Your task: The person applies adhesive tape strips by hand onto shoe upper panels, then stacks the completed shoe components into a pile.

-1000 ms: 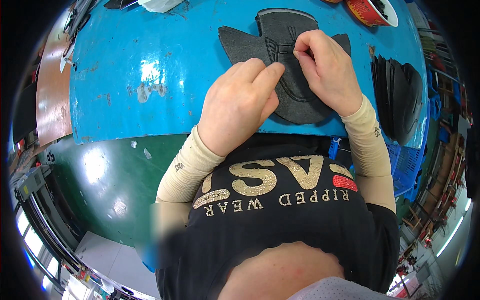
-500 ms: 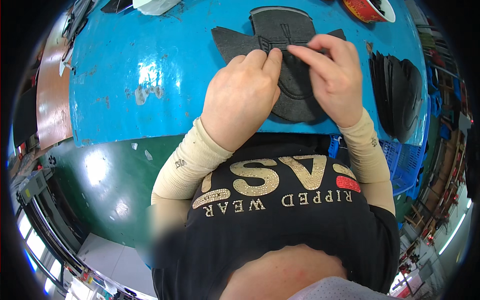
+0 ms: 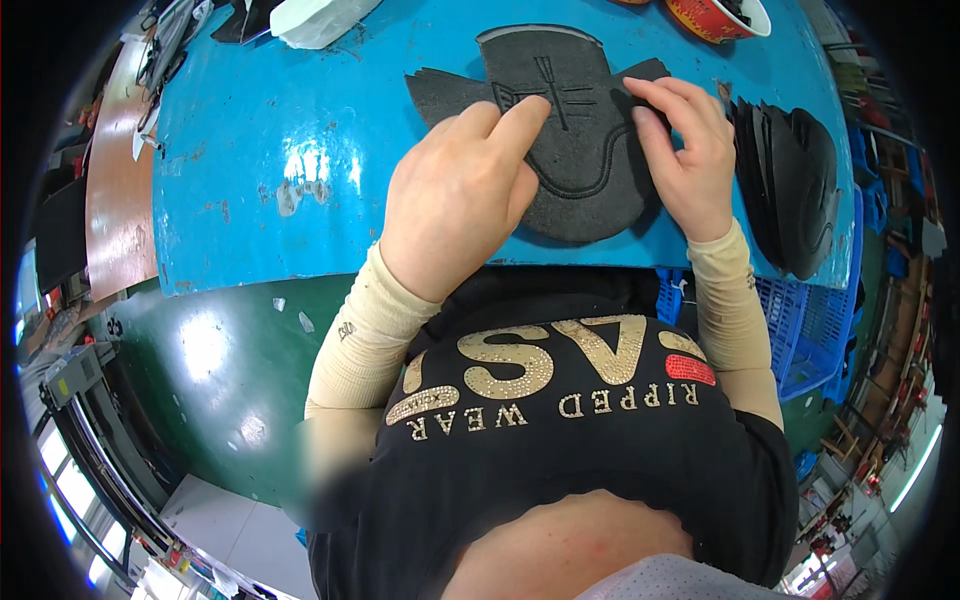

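Observation:
A dark grey, soft-looking shaped panel (image 3: 590,205) lies on the table in front of me, rounded at the near end, with grooved or stitched lines on its face. Pointed dark wings, looking layered at the left, stick out on both sides beneath it. My left hand (image 3: 455,190) is over its left side, index finger stretched across the face and thumb apart, the other fingers bent. At the right edge is my right hand (image 3: 695,160), thumb and index finger apart by the right wing; nothing shows between them.
A fanned stack of black curved pieces (image 3: 790,190) lies at the right. A red bowl (image 3: 708,20) with black bits stands at the far right. A white object (image 3: 318,20) and dark pieces (image 3: 245,20) lie far left. A blue crate (image 3: 800,330) sits below the table's right edge.
My right hand has drawn back from the middle of the panel to its right edge. My left hand has shifted slightly left, its fingers lifted from the spread press, uncovering the grooved lines.

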`<state>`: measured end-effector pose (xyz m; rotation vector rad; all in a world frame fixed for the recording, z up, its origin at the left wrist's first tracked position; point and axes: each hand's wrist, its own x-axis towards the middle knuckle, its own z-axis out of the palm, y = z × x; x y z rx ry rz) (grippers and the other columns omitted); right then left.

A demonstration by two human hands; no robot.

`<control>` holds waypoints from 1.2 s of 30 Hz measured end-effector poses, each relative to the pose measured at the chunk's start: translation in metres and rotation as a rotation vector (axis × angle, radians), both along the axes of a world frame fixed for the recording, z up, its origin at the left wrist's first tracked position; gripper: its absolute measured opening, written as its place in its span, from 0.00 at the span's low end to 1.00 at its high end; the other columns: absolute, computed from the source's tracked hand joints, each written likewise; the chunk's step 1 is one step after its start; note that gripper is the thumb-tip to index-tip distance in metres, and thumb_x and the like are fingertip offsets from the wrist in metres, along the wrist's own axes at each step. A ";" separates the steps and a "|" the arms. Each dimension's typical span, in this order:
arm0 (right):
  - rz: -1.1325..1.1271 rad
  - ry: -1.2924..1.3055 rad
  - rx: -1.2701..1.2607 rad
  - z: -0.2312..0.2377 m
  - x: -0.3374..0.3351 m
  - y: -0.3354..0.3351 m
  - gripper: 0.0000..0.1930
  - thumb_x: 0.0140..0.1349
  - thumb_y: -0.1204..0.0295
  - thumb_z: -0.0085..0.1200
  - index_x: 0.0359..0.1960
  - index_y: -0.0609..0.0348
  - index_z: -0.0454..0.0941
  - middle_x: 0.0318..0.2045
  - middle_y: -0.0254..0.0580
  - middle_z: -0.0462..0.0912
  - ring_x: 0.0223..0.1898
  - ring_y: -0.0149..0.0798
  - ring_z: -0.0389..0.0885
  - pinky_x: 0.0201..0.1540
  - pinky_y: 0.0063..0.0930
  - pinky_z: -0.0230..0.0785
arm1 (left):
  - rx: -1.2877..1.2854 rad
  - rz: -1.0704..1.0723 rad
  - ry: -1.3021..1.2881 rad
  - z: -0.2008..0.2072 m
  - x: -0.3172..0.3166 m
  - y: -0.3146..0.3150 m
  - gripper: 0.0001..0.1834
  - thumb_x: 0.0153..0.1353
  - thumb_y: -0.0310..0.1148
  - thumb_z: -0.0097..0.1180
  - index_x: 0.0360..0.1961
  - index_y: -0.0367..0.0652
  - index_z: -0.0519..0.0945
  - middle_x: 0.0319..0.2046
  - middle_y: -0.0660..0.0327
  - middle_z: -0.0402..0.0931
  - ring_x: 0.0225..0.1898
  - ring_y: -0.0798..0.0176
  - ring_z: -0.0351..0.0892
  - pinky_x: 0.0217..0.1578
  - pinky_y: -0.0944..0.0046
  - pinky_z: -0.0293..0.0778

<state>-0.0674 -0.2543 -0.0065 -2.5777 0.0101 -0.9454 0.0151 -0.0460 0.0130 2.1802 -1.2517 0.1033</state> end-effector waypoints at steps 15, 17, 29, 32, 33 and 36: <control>0.043 0.322 0.122 0.015 0.026 0.011 0.06 0.50 0.70 0.58 0.25 0.57 0.74 0.24 0.34 0.75 0.30 0.39 0.72 0.34 0.30 0.63 | 0.142 0.014 -0.166 -0.007 -0.007 -0.028 0.20 0.47 0.27 0.54 0.45 0.41 0.75 0.25 0.59 0.69 0.29 0.57 0.74 0.31 0.61 0.73; -0.012 0.369 0.013 0.017 0.031 0.011 0.07 0.50 0.69 0.58 0.26 0.56 0.74 0.24 0.35 0.74 0.30 0.39 0.71 0.34 0.30 0.62 | 0.166 0.026 -0.171 -0.006 -0.006 -0.028 0.20 0.46 0.26 0.54 0.45 0.41 0.75 0.26 0.59 0.70 0.29 0.57 0.74 0.31 0.61 0.73; 0.215 0.142 0.672 0.029 -0.005 0.036 0.09 0.54 0.75 0.58 0.37 0.60 0.76 0.29 0.30 0.78 0.30 0.23 0.73 0.35 0.17 0.67 | -1.006 -0.046 1.447 -0.005 0.013 0.021 0.08 0.64 0.30 0.46 0.41 0.40 0.71 0.34 0.62 0.72 0.32 0.70 0.70 0.31 0.73 0.66; 0.328 0.118 0.547 0.038 0.006 0.068 0.12 0.49 0.76 0.61 0.37 0.57 0.76 0.28 0.34 0.77 0.28 0.29 0.74 0.33 0.20 0.68 | -1.221 -0.142 1.622 -0.008 0.002 0.013 0.09 0.66 0.32 0.43 0.42 0.38 0.70 0.43 0.56 0.72 0.44 0.62 0.72 0.45 0.64 0.69; 0.332 0.096 0.502 0.040 0.011 0.076 0.13 0.47 0.76 0.62 0.36 0.56 0.76 0.28 0.35 0.77 0.27 0.31 0.75 0.32 0.21 0.68 | -1.327 -0.124 1.686 -0.007 0.000 0.011 0.10 0.66 0.32 0.42 0.42 0.38 0.70 0.46 0.54 0.71 0.49 0.59 0.71 0.51 0.60 0.68; 0.355 -0.010 0.270 0.036 0.026 0.081 0.14 0.44 0.74 0.63 0.35 0.54 0.77 0.29 0.35 0.77 0.29 0.37 0.74 0.33 0.27 0.67 | -1.375 -0.156 1.741 -0.004 0.001 0.013 0.13 0.67 0.34 0.37 0.40 0.38 0.72 0.54 0.49 0.66 0.57 0.54 0.65 0.58 0.56 0.61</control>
